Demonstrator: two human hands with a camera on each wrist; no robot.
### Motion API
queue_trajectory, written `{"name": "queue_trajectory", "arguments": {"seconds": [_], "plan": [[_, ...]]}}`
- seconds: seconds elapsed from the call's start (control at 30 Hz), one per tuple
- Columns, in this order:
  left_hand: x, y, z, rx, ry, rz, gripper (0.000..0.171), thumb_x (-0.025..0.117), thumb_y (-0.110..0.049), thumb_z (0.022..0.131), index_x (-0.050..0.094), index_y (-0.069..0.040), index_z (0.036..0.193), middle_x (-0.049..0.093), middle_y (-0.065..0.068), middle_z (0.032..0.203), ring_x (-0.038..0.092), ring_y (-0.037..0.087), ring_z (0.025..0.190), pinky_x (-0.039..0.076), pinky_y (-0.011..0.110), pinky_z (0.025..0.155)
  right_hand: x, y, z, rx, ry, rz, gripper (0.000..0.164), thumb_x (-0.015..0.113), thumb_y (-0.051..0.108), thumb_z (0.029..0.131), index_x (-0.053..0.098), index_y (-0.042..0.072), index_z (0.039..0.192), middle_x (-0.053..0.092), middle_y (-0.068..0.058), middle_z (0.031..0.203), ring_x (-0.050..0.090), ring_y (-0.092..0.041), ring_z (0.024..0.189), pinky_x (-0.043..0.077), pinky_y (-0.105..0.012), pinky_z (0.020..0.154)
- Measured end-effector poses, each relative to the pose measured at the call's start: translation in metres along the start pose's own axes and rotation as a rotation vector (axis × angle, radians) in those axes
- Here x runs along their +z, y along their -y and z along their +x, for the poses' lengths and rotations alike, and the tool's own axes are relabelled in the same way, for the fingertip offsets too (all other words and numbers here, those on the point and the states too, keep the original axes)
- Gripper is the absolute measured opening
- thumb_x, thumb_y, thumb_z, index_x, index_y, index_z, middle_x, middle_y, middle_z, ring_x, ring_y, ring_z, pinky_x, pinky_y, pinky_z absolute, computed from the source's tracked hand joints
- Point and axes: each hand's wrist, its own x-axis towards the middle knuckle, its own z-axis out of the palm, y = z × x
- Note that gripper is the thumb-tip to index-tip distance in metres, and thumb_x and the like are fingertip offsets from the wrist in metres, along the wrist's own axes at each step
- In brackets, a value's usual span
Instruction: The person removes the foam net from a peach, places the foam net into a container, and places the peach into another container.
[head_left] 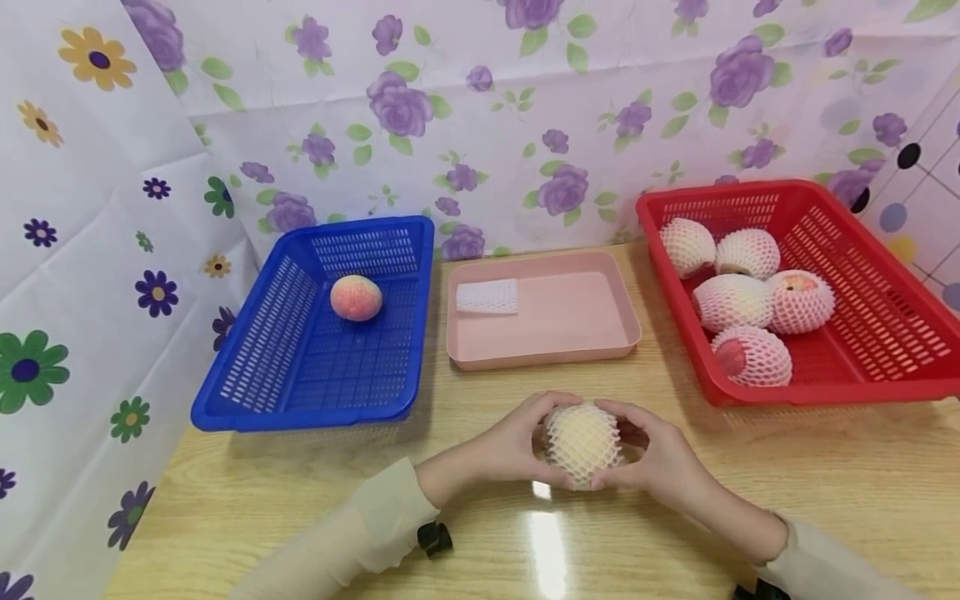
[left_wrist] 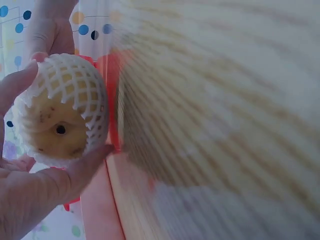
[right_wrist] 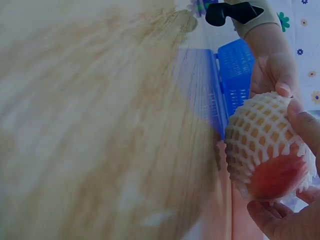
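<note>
Between both hands, over the wooden table, is a peach (head_left: pixel 582 444) in a white foam net sleeve. My left hand (head_left: pixel 522 446) grips it from the left, thumb below and fingers above. From the other side my right hand (head_left: pixel 656 454) holds it the same way. In the left wrist view, bare yellowish skin of the peach (left_wrist: pixel 59 127) with a small dark hole shows at the net's open end. Its opposite end, in the right wrist view, is a red patch of the peach (right_wrist: pixel 277 176) framed by the net's edge.
A blue basket (head_left: pixel 307 421) at left holds one bare peach (head_left: pixel 356 298). Behind the hands, a pink tray (head_left: pixel 573 304) bears a flat white foam net (head_left: pixel 487 297). At right, several netted fruits (head_left: pixel 733 302) lie in a red basket (head_left: pixel 877 375). Flowered cloth (head_left: pixel 480 150) hangs behind.
</note>
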Motion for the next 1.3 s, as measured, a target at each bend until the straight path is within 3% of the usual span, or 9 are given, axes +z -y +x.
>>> {"name": "queue_trajectory", "arguments": {"seconds": [0.17,0.4,0.53,0.77,1.07,1.3], "plan": [[-0.001,-0.003,-0.003,0.019,-0.009,-0.109,0.087,0.084,-0.005,0.069,0.038,-0.025,0.140,0.038,0.006,0.135,0.053,0.017,0.111,0.054,0.024,0.085,0.000,0.003,-0.002,-0.004,-0.028,0.090,0.082,0.090,0.014,0.058,0.053,0.002,0.130,0.058,-0.013,0.118,0.056,-0.009,0.101,0.052,-0.018,0.087],[-0.004,-0.013,-0.007,0.064,-0.029,-0.171,0.087,0.082,0.001,0.068,0.039,-0.020,0.142,0.036,0.007,0.135,0.044,0.016,0.118,0.054,0.028,0.089,-0.001,0.005,-0.002,-0.086,-0.045,0.216,0.079,0.088,0.002,0.059,0.051,0.003,0.128,0.051,0.005,0.119,0.050,-0.007,0.105,0.054,-0.018,0.082],[-0.004,-0.016,-0.009,0.104,-0.042,-0.124,0.086,0.082,-0.001,0.068,0.039,-0.018,0.141,0.035,0.010,0.138,0.044,0.017,0.118,0.054,0.027,0.088,-0.001,0.005,-0.002,-0.148,-0.023,0.265,0.080,0.086,-0.002,0.059,0.048,0.000,0.129,0.051,0.012,0.124,0.051,-0.003,0.109,0.051,-0.015,0.086],[-0.003,-0.022,-0.012,0.137,-0.057,-0.032,0.085,0.084,-0.006,0.068,0.039,-0.017,0.140,0.035,0.010,0.139,0.042,0.021,0.122,0.053,0.024,0.087,-0.003,0.002,-0.003,-0.280,0.012,0.303,0.087,0.084,-0.010,0.057,0.042,-0.004,0.133,0.052,0.008,0.127,0.052,-0.003,0.111,0.046,-0.012,0.092],[-0.003,-0.027,-0.016,0.150,-0.082,-0.013,0.087,0.083,-0.004,0.067,0.038,-0.016,0.141,0.036,0.006,0.141,0.043,0.020,0.124,0.051,0.025,0.091,-0.007,0.007,-0.001,-0.249,0.071,0.258,0.097,0.085,-0.006,0.059,0.037,0.003,0.143,0.046,0.014,0.135,0.054,-0.003,0.109,0.051,-0.017,0.086],[-0.004,-0.028,-0.017,0.173,-0.142,-0.106,0.091,0.082,-0.001,0.069,0.032,-0.013,0.143,0.040,0.006,0.141,0.043,0.024,0.127,0.047,0.030,0.100,-0.007,0.013,-0.002,-0.202,-0.026,0.280,0.093,0.084,-0.007,0.058,0.042,-0.001,0.140,0.053,0.019,0.127,0.058,-0.001,0.102,0.053,-0.015,0.083]]}}
